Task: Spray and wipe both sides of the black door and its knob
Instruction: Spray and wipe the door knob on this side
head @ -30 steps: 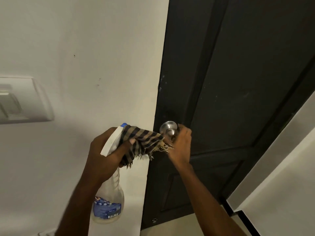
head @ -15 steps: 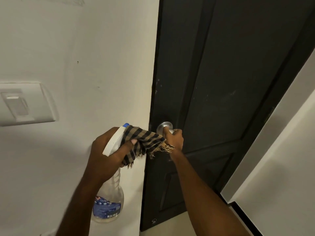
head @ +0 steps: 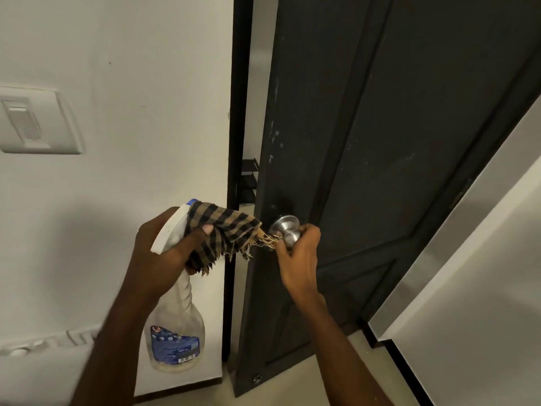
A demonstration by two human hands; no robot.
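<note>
The black door (head: 409, 142) stands ajar, its top and right part cut off by the picture's edge and its far side hidden. Low on its free edge sits the round silver knob (head: 284, 225). The right hand (head: 298, 259) comes at the knob from below, fingers curled round its outer end and covering part of it.

Just left of the knob, the left hand (head: 164, 253) grasps the neck of a spray bottle (head: 175, 332) and a checked cloth (head: 225, 232) together, thumb pressed on the cloth. The cloth's frayed fringe reaches the knob; whether it touches is unclear. The cloth hides most of the sprayer head, and the bottle's blue label is too small to read.

Left of the knob, between door and black door frame (head: 237, 112), a narrow gap shows part of a dark rack (head: 248, 183). Far left of the knob, a white light switch (head: 32, 121) is cut off.
</note>
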